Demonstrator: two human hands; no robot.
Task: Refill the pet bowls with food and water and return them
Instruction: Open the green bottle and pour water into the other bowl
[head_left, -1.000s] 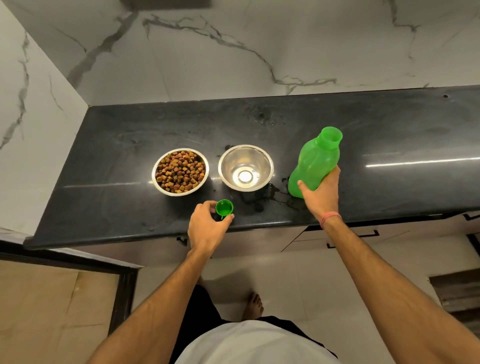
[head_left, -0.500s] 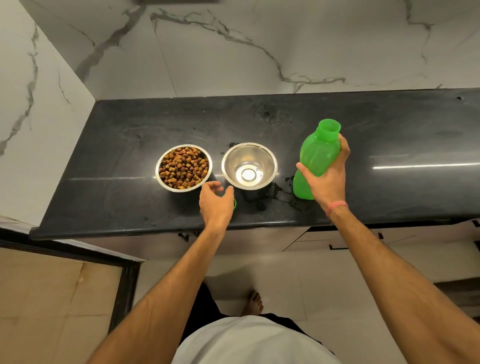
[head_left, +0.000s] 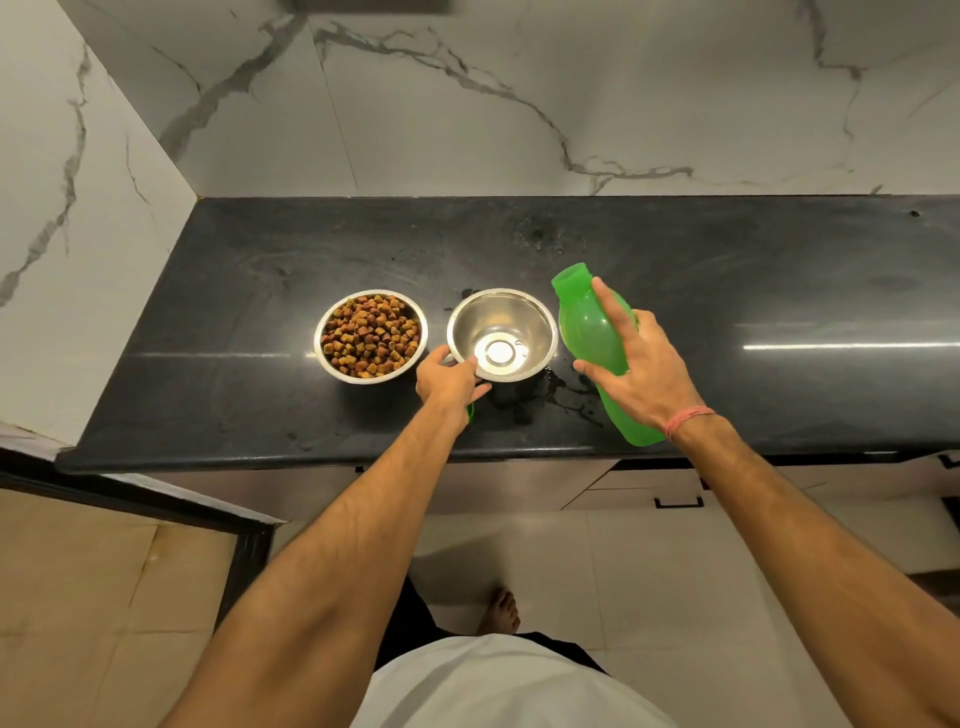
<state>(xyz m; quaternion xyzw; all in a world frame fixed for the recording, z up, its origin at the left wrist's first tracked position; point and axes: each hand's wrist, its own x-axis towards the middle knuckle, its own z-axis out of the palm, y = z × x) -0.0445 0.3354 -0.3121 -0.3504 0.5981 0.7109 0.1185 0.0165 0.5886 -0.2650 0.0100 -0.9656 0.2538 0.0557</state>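
two steel bowls (head_left: 503, 335), one kibble-filled

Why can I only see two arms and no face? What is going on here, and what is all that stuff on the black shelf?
The camera sits on a person's head and looks down, so you see what that person sees: their own two arms, their white shirt and a bare foot on the floor. There is no machine here, only hands. The black shelf is a kitchen counter with a marble wall behind it. On it stand two shiny metal pet bowls. The bowl of kibble is full of brown food. The empty bowl waits for water. The left hand grips that bowl's rim. The right hand holds a green bottle, with no cap on, tilted toward the bowl. A little green cap peeks out from under the left wrist.
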